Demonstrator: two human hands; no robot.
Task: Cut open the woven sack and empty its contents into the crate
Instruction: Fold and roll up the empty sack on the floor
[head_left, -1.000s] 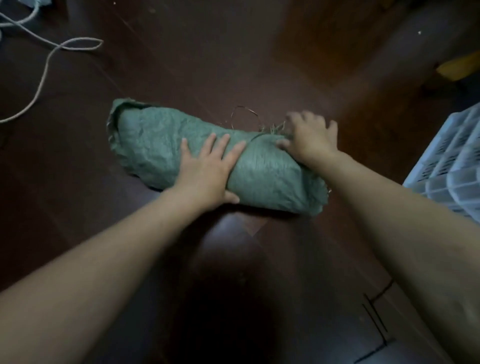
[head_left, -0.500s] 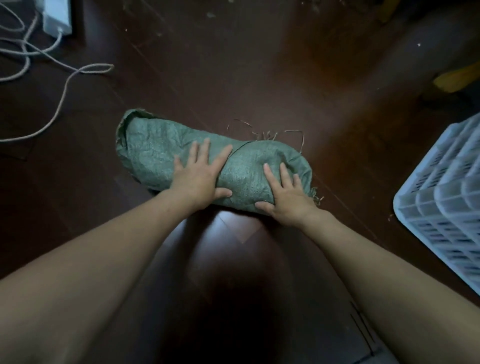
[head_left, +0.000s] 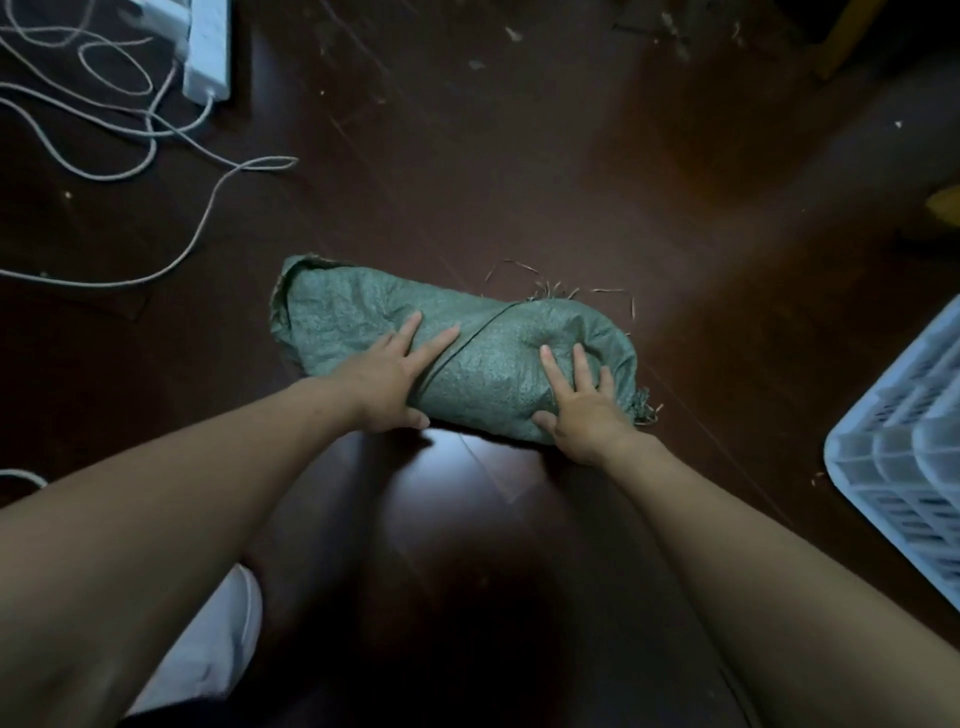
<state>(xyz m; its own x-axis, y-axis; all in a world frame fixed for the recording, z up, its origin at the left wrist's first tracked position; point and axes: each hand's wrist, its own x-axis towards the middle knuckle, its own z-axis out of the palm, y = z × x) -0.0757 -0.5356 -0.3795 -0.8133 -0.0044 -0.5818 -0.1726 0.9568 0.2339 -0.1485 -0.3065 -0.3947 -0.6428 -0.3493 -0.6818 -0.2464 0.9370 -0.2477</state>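
The left hand (head_left: 384, 379) and right hand (head_left: 582, 410) press flat, fingers straight and spread, gripping nothing, on the green woven sack (head_left: 498, 364) lying on the dark floor (head_left: 519, 182), probably steadying it well left of the white crate (head_left: 904, 447).

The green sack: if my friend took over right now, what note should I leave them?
Left hand: open, flat on the middle of the green sack.
Right hand: open, fingers pressing the sack's right end.
Sack: lying on its side on the dark floor; no cut shows.
White crate: to the right, apart from the sack.
Done: nothing cut or emptied.
Left: find a cutter (none in view), slit the sack, tip it into the crate.
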